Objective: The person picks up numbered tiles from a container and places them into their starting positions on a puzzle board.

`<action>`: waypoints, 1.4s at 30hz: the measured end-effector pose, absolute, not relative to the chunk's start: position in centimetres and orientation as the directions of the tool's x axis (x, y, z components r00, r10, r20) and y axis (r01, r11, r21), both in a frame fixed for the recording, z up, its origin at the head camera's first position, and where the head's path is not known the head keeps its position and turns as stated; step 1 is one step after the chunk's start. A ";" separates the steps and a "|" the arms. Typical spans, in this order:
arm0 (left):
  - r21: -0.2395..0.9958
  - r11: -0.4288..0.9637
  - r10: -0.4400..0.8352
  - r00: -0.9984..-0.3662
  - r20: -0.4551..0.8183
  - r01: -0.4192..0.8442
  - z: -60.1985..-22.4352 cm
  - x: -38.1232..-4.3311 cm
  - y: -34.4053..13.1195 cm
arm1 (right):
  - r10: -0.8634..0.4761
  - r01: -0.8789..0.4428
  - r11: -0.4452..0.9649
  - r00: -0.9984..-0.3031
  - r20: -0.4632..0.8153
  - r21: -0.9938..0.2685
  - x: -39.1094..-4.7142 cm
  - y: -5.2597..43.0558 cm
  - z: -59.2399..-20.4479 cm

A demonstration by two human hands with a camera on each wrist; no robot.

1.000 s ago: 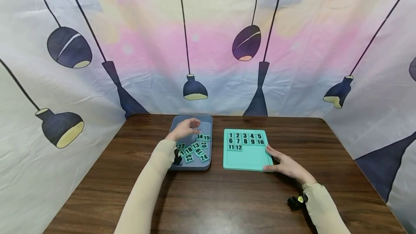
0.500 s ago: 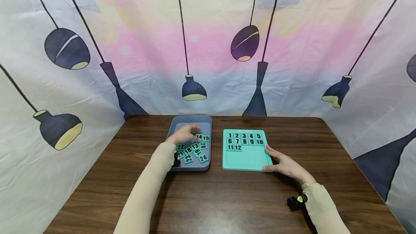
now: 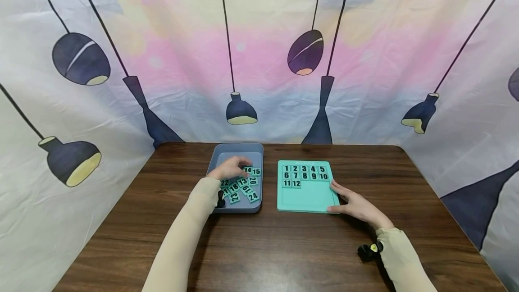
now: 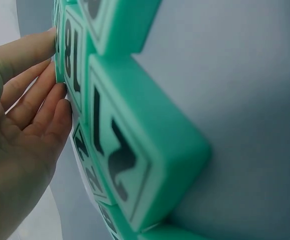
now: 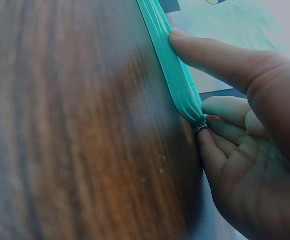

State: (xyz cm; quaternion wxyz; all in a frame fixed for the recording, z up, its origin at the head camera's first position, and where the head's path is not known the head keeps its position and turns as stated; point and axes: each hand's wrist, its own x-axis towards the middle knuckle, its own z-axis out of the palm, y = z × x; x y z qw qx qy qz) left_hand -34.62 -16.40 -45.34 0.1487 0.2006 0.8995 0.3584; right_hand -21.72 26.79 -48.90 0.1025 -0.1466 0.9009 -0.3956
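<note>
My left hand [image 3: 230,168] reaches into the grey-blue tray [image 3: 239,148], fingers loosely bent over the green number tiles. Its thumb and fingertips lie beside tile 14 [image 3: 248,170] and tile 13 [image 3: 243,181]. In the left wrist view, the thumb tip touches a tile's edge near tile 18 [image 4: 74,57]; tile 21 [image 4: 117,140] stands out large in front. My right hand [image 3: 358,206] holds the turquoise number board [image 3: 312,197] at its lower right corner, thumb on the near edge and fingers along the right side. Tiles 1 to 12 fill the board's upper rows.
Several more tiles, such as tile 24 [image 3: 253,197] and tile 23 [image 3: 234,198], lie jumbled in the tray. Tray and board stand side by side on a brown wooden table [image 3: 284,247]. A cloth printed with lamps [image 3: 267,57] hangs behind.
My left hand has come down and toward me, onto the tiles near 14 and 13, then stayed there. The right hand and the board have not moved.
</note>
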 end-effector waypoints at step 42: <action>0.565 0.776 0.431 -0.890 -0.151 0.280 -43.2 -34.1 -17.4 | -0.348 -0.183 0.644 -0.935 -0.071 -0.743 -21.7 26.9 -48.8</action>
